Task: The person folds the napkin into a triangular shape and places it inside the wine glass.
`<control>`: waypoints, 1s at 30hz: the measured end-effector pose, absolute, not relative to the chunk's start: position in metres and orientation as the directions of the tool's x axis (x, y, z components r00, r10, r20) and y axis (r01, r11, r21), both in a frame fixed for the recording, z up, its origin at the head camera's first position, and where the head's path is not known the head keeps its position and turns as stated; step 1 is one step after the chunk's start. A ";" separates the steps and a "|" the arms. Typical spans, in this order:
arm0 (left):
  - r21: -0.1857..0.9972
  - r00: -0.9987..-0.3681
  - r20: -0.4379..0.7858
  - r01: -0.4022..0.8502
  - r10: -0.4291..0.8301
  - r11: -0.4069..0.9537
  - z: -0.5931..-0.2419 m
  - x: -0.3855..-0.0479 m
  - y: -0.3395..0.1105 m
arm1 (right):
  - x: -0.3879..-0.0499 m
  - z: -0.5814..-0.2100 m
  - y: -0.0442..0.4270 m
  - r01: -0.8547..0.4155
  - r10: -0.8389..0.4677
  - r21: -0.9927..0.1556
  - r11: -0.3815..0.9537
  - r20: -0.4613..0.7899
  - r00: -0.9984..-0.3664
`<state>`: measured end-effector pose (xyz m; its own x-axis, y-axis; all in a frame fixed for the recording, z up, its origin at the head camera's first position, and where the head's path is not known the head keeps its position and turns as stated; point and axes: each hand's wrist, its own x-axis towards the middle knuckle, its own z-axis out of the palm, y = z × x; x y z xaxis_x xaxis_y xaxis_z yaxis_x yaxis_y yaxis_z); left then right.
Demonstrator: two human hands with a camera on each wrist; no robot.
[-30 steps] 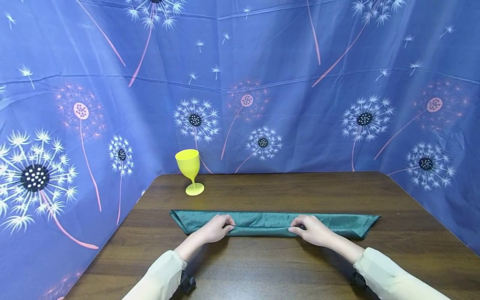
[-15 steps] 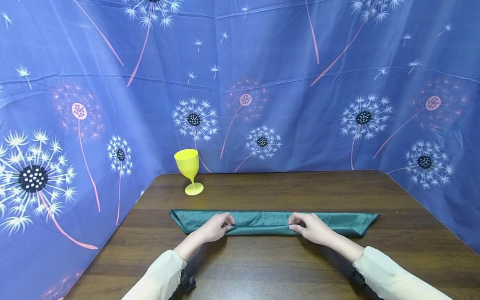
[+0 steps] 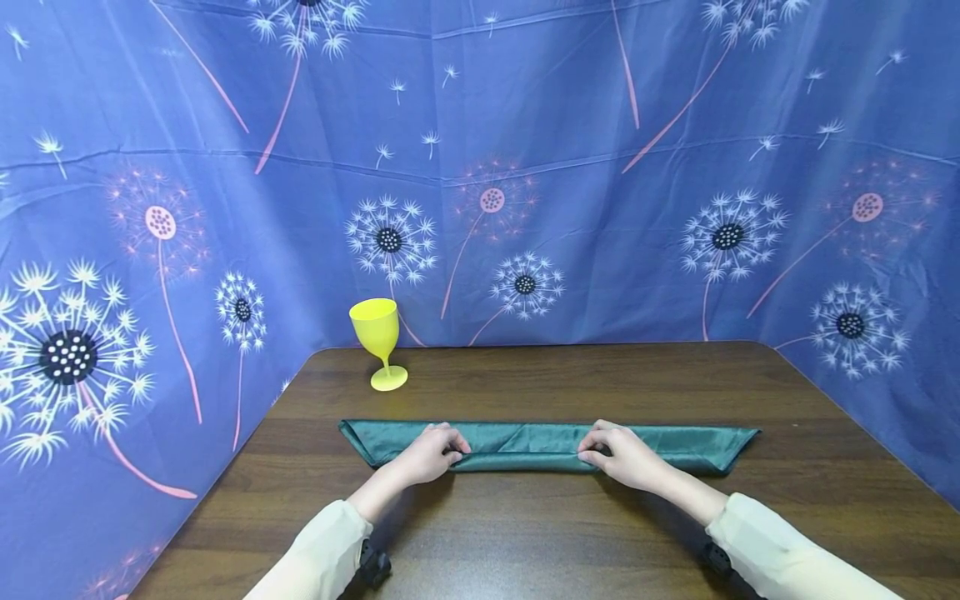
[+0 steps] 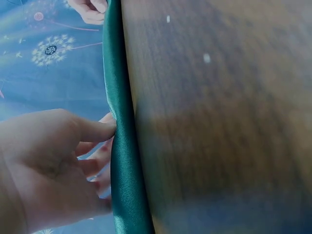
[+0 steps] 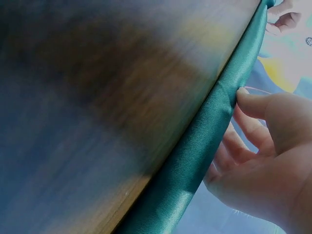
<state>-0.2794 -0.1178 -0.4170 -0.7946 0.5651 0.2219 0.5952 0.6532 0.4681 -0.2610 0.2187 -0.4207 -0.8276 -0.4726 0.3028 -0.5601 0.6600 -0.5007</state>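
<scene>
Left fingers: I pinch the fold of the green cloth.
Right fingers: I pinch the same fold, apart from my left ones.
Green cloth: a long, shiny strip across the brown counter in front of me.
Yellow cup: stands up behind the cloth's left part.

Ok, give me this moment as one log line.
left grip: pinches cloth | right grip: pinches cloth | cloth: folded into long strip on table | cup: upright, beyond cloth's left end, untouched
</scene>
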 end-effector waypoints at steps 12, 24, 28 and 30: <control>0.525 -0.794 0.225 0.587 0.564 0.617 -0.418 -0.286 -0.120 | -0.263 -0.422 0.219 -0.561 -0.469 -0.487 0.669 0.309 -0.828; 0.519 -0.768 0.155 0.599 0.621 0.610 -0.416 -0.287 -0.124 | -0.262 -0.423 0.223 -0.544 -0.487 -0.511 0.665 0.256 -0.835; 0.505 -0.767 0.156 0.603 0.622 0.618 -0.416 -0.286 -0.124 | -0.262 -0.424 0.222 -0.534 -0.487 -0.520 0.666 0.238 -0.840; 0.498 -0.768 0.161 0.605 0.619 0.621 -0.417 -0.286 -0.125 | -0.263 -0.423 0.222 -0.537 -0.487 -0.519 0.665 0.243 -0.839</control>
